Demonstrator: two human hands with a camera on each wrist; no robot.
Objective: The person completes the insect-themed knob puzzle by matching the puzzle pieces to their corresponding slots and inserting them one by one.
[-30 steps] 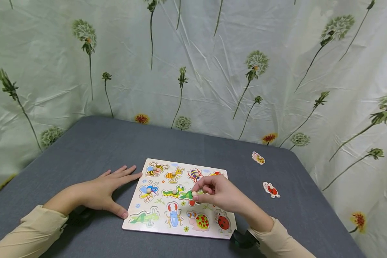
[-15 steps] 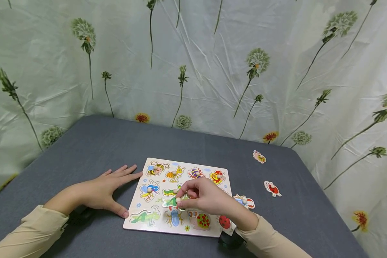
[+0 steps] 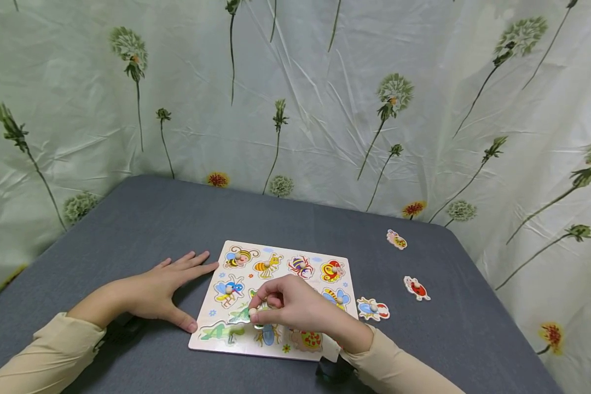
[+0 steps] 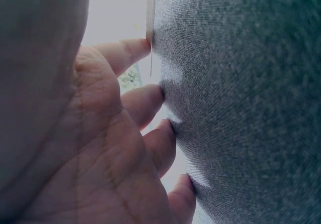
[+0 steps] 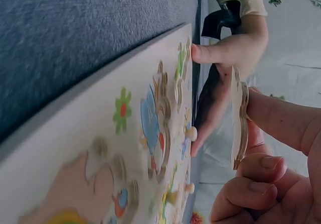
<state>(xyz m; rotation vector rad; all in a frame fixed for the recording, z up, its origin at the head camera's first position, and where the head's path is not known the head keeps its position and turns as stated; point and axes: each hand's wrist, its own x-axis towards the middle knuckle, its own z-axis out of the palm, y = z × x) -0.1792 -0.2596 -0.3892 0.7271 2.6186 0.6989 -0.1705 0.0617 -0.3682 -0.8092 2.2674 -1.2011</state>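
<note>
My right hand [image 3: 295, 306] pinches the knob of a green grasshopper puzzle piece [image 3: 238, 314] between thumb and index finger, over the lower left of a wooden insect peg board [image 3: 204, 346]. In the right wrist view the piece [image 5: 239, 123] is seen edge-on, apart from the board face. Just below it lies the pale green grasshopper recess [image 3: 214, 332]. My left hand [image 3: 152, 293] lies spread on the table, its thumb and index fingertips at the board's left edge. Its fingertips [image 4: 153, 96] rest on the dark cloth in the left wrist view.
To the right of the board lie a blue stag beetle piece [image 3: 372, 309], a red ladybug piece [image 3: 416, 288] and a pink-and-yellow piece [image 3: 396, 239]. Several knobbed insect pieces fill the upper rows, such as a spider [image 3: 301, 266]. A floral curtain [image 3: 325, 109] hangs behind the table [image 3: 167, 219].
My right hand has moved left and toward the front with the grasshopper piece, from the board's middle to its lower left. The stag beetle piece has come into view. My left hand stays put.
</note>
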